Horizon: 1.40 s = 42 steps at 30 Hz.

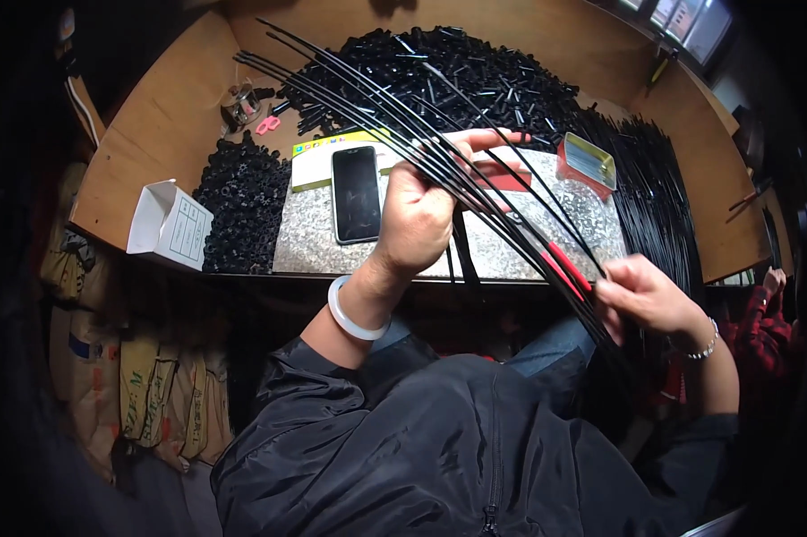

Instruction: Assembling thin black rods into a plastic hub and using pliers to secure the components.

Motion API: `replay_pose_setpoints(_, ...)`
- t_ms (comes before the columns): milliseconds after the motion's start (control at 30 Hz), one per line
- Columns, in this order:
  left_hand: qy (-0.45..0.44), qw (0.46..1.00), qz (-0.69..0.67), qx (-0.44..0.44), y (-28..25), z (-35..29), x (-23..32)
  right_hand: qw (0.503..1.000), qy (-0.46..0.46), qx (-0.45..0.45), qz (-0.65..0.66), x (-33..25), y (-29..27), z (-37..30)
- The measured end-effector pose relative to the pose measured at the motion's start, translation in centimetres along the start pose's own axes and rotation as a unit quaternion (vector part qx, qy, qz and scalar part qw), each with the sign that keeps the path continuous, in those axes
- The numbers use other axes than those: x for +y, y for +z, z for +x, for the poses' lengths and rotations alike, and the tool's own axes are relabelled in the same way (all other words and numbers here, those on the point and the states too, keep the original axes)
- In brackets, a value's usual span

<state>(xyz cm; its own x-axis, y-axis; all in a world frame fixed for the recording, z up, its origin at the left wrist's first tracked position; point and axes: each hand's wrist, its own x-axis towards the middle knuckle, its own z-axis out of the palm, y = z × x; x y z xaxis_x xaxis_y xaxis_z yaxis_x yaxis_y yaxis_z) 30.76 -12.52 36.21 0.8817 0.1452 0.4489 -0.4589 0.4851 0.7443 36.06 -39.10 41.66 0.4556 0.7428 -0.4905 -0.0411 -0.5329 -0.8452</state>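
Note:
A fanned bundle of thin black rods point(367, 121) slants across the view, from the upper left down toward my right hand. My left hand point(421, 210) grips the bundle near its middle, above the grey speckled board point(318, 252), with some fingers stretched out to the right. At the lower ends, my right hand point(640, 294) pinches one black rod point(555, 208) that stands a little apart from the others. Two red pieces point(564, 268) show among the rods beside it; their kind is unclear. A dark phone point(356, 192) lies on the board, left of my left hand.
Short black tubes point(439, 80) form a heap at the back; small black parts point(242, 192) are piled at left. Long black rods point(658, 188) lie at right, near an open container point(588, 164). A white box point(170, 224) and pink scissors point(267, 125) are left. Another person's checked sleeve point(760, 313) shows.

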Motion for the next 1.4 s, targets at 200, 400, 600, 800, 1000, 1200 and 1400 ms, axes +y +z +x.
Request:
replay_pose_setpoints(200, -0.025, 0.996, 0.087, 0.004, -0.7, 0.6, -0.5, 0.965, -0.097, 0.235, 0.068, 4.8, -4.0, -6.5)
replay_pose_setpoints(400, -0.047, 0.996, 0.076, -0.004, 1.7, 0.8, -1.5, 0.924, -0.181, 0.334, 0.052, 1.2, -3.6, -5.5)
replay_pose_setpoints(600, -0.001, 0.986, 0.163, -0.044, 3.3, 0.9, -2.2, 0.938, -0.222, 0.262, 0.055, 1.1, -1.5, -1.8)
replay_pose_setpoints(800, 0.017, 0.989, 0.141, -0.043, 3.8, 1.4, -3.6, 0.964, -0.191, 0.181, 0.028, 0.5, 1.2, 0.4)
replay_pose_setpoints(1000, -0.041, 0.99, 0.112, -0.077, 3.2, 0.1, -2.5, 0.968, -0.235, 0.092, 0.001, 1.1, 2.4, 1.5)
replay_pose_setpoints(1200, 0.019, 0.988, 0.127, -0.087, 1.9, 0.9, -1.8, 0.763, -0.049, 0.553, -0.331, 14.3, -11.6, 1.7)
replay_pose_setpoints(1400, -0.048, 0.98, 0.183, -0.053, 2.8, 1.2, -1.9, 0.713, 0.122, 0.565, -0.398, 20.2, -14.6, 3.3)
